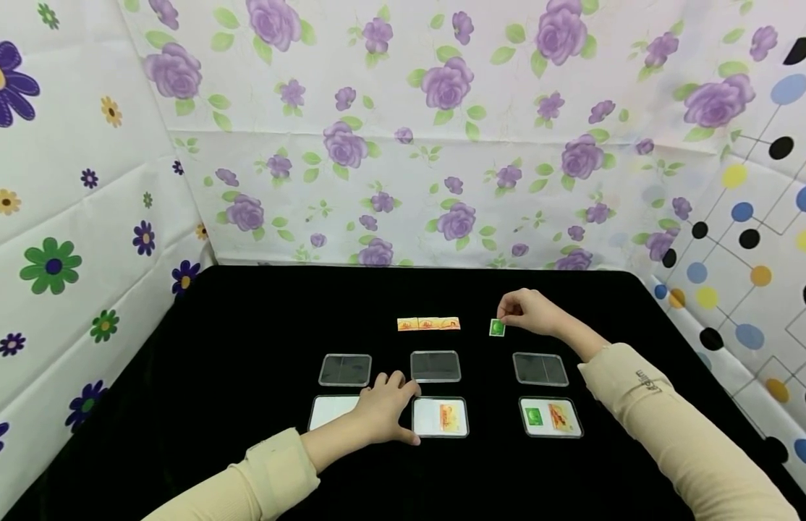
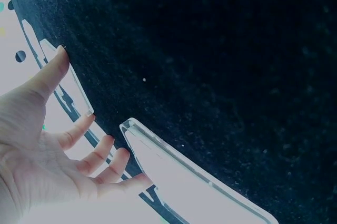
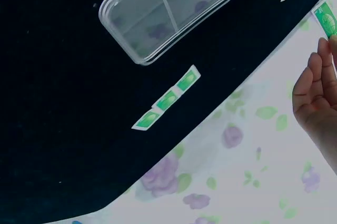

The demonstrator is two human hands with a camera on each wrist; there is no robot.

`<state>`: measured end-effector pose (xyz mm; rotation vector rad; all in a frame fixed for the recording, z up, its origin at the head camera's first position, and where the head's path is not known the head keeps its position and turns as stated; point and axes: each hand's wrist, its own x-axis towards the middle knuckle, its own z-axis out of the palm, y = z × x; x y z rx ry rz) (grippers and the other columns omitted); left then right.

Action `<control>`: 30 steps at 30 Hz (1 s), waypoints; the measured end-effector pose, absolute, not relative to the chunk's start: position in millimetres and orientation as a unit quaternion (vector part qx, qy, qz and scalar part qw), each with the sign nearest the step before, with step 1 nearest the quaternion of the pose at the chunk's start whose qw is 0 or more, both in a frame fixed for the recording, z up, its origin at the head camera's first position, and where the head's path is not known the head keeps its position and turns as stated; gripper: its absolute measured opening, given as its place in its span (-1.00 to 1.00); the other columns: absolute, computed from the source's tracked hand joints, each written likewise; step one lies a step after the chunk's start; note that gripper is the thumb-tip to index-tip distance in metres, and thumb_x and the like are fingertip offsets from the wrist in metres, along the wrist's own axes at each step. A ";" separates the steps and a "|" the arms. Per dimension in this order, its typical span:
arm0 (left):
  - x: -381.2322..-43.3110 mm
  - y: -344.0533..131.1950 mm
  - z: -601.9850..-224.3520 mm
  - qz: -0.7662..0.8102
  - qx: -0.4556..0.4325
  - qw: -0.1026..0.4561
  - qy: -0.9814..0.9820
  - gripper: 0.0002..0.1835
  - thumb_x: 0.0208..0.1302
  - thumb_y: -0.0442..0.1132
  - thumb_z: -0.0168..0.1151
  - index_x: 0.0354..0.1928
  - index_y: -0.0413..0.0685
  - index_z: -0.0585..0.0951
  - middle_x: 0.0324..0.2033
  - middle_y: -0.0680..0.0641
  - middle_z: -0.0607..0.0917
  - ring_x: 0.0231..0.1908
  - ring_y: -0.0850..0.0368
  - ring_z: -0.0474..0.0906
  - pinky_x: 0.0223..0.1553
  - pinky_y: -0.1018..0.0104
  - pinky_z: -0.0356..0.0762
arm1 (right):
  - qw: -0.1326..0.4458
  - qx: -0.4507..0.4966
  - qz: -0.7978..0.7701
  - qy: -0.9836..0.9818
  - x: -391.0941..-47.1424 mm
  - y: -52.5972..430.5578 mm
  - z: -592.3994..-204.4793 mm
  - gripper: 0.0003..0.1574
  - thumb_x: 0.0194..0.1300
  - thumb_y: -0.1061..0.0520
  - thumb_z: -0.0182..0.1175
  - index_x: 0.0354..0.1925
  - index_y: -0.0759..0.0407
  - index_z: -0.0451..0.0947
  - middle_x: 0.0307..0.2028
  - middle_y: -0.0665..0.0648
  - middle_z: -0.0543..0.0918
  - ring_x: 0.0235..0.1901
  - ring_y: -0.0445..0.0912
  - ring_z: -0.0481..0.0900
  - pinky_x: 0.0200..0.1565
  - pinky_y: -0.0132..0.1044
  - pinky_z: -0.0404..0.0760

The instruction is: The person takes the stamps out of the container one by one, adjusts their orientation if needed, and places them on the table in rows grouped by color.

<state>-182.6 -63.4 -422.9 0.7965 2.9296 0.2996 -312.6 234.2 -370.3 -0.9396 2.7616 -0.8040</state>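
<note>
Left hand (image 1: 383,409) spread at middle white case (image 1: 427,417) | right hand (image 1: 529,311) pinching green card (image 1: 497,328) | sleeve lettering (image 1: 649,381) too blurred to read

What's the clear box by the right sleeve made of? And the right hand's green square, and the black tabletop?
The clear box looks like glossy plastic: transparent, with shiny edges. The green square may be printed paper or card: thin, white-bordered; gloss unclear. The black tabletop seems dull, fuzzy cloth, dotted with lint.
</note>
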 end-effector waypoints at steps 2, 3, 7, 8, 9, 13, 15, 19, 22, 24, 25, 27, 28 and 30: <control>-182.3 -63.5 -422.6 0.098 0.260 0.045 0.960 -0.26 -0.34 0.18 0.41 -0.03 0.05 0.43 -0.11 -0.09 0.43 -0.12 -0.03 0.36 -0.30 -0.02 0.47 | 0.057 -0.302 -0.262 0.915 -315.8 238.5 -372.5 -0.91 0.16 0.19 0.14 -0.40 0.21 0.52 -0.48 0.09 0.59 -0.56 -0.22 0.42 -0.46 -0.36 0.44; -182.1 -63.6 -422.7 0.097 0.260 0.045 0.960 -0.26 -0.34 0.18 0.40 -0.03 0.05 0.43 -0.11 -0.09 0.43 -0.13 -0.03 0.36 -0.30 -0.02 0.47 | 0.057 -0.297 -0.261 0.917 -316.9 240.2 -373.3 -0.91 0.16 0.19 0.13 -0.40 0.21 0.52 -0.48 0.12 0.59 -0.56 -0.22 0.42 -0.45 -0.35 0.44; -182.2 -64.3 -423.0 0.097 0.257 0.047 0.960 -0.25 -0.34 0.18 0.40 -0.03 0.05 0.43 -0.11 -0.09 0.43 -0.12 -0.03 0.36 -0.29 -0.02 0.46 | 0.052 -0.288 -0.251 0.923 -323.5 247.2 -378.0 -0.92 0.16 0.22 0.13 -0.41 0.24 0.51 -0.48 0.12 0.58 -0.54 -0.22 0.43 -0.44 -0.34 0.44; -182.2 -64.4 -423.1 0.097 0.256 0.048 0.961 -0.25 -0.35 0.18 0.41 -0.03 0.05 0.43 -0.11 -0.08 0.43 -0.12 -0.03 0.36 -0.29 -0.02 0.46 | 0.052 -0.285 -0.247 0.925 -325.1 248.7 -379.1 -0.93 0.15 0.22 0.13 -0.41 0.24 0.51 -0.48 0.12 0.58 -0.54 -0.22 0.43 -0.42 -0.34 0.43; -182.3 -64.4 -423.2 0.098 0.254 0.050 0.961 -0.26 -0.35 0.18 0.41 -0.03 0.06 0.42 -0.10 -0.09 0.43 -0.11 -0.04 0.36 -0.29 -0.03 0.46 | 0.051 -0.283 -0.243 0.926 -326.6 250.0 -379.8 -0.93 0.15 0.23 0.13 -0.42 0.24 0.51 -0.48 0.11 0.58 -0.53 -0.22 0.43 -0.42 -0.33 0.44; -182.6 -64.1 -423.6 0.099 0.255 0.052 0.961 -0.25 -0.34 0.18 0.40 -0.02 0.06 0.42 -0.09 -0.09 0.42 -0.11 -0.03 0.35 -0.29 -0.02 0.46 | 0.055 -0.270 -0.238 0.931 -331.2 256.4 -380.1 -0.92 0.14 0.24 0.13 -0.43 0.28 0.50 -0.49 0.11 0.57 -0.51 -0.19 0.44 -0.40 -0.31 0.43; -182.8 -63.9 -423.9 0.097 0.255 0.051 0.961 -0.25 -0.34 0.19 0.40 -0.02 0.07 0.42 -0.08 -0.09 0.42 -0.11 -0.03 0.35 -0.29 -0.02 0.46 | 0.056 -0.267 -0.238 0.932 -333.4 259.6 -379.7 -0.93 0.13 0.26 0.14 -0.43 0.28 0.50 -0.49 0.12 0.57 -0.52 -0.18 0.44 -0.41 -0.31 0.42; -182.8 -63.7 -425.2 0.096 0.254 0.050 0.961 -0.25 -0.34 0.19 0.40 -0.02 0.07 0.42 -0.08 -0.09 0.42 -0.10 -0.04 0.35 -0.29 -0.01 0.46 | 0.057 -0.265 -0.239 0.932 -337.0 264.7 -381.3 -0.94 0.13 0.30 0.12 -0.43 0.31 0.49 -0.51 0.15 0.56 -0.53 -0.18 0.41 -0.42 -0.32 0.40; -182.5 -63.6 -425.7 0.098 0.254 0.052 0.961 -0.25 -0.34 0.18 0.40 -0.02 0.06 0.42 -0.08 -0.09 0.42 -0.10 -0.04 0.35 -0.28 -0.03 0.46 | 0.058 -0.258 -0.231 0.936 -338.7 266.3 -385.0 -0.95 0.12 0.31 0.12 -0.45 0.31 0.49 -0.53 0.13 0.55 -0.54 -0.18 0.39 -0.43 -0.32 0.39; -182.3 -63.6 -426.0 0.100 0.254 0.053 0.961 -0.25 -0.34 0.18 0.40 -0.02 0.06 0.42 -0.09 -0.09 0.42 -0.11 -0.04 0.35 -0.27 -0.04 0.46 | 0.058 -0.259 -0.223 0.938 -339.5 267.2 -388.1 -0.95 0.11 0.31 0.12 -0.46 0.30 0.49 -0.54 0.12 0.54 -0.55 -0.19 0.38 -0.43 -0.32 0.37; -182.2 -63.6 -426.1 0.100 0.254 0.053 0.961 -0.25 -0.34 0.18 0.40 -0.02 0.06 0.42 -0.09 -0.09 0.42 -0.11 -0.04 0.35 -0.27 -0.05 0.46 | 0.058 -0.256 -0.221 0.939 -339.8 267.8 -389.7 -0.95 0.12 0.32 0.12 -0.47 0.30 0.49 -0.54 0.11 0.54 -0.55 -0.19 0.37 -0.43 -0.32 0.37; -182.2 -63.6 -425.9 0.098 0.254 0.052 0.961 -0.25 -0.34 0.18 0.40 -0.01 0.07 0.41 -0.09 -0.09 0.42 -0.11 -0.04 0.35 -0.27 -0.04 0.46 | 0.055 -0.252 -0.219 0.941 -340.2 268.6 -392.6 -0.95 0.10 0.34 0.11 -0.48 0.29 0.48 -0.55 0.12 0.53 -0.56 -0.18 0.37 -0.44 -0.32 0.37; -182.1 -63.6 -425.7 0.097 0.254 0.051 0.961 -0.25 -0.33 0.18 0.40 -0.01 0.07 0.41 -0.09 -0.09 0.42 -0.11 -0.04 0.35 -0.27 -0.03 0.46 | 0.053 -0.251 -0.222 0.941 -340.6 269.2 -394.0 -0.95 0.10 0.35 0.10 -0.48 0.29 0.48 -0.55 0.12 0.53 -0.56 -0.17 0.36 -0.44 -0.31 0.36; -182.5 -63.6 -425.8 0.094 0.255 0.048 0.961 -0.25 -0.34 0.19 0.40 -0.02 0.07 0.41 -0.09 -0.08 0.42 -0.11 -0.04 0.35 -0.29 -0.02 0.46 | 0.046 -0.247 -0.225 0.942 -341.1 270.5 -397.0 -0.95 0.10 0.35 0.09 -0.47 0.30 0.48 -0.55 0.14 0.53 -0.57 -0.16 0.37 -0.45 -0.30 0.36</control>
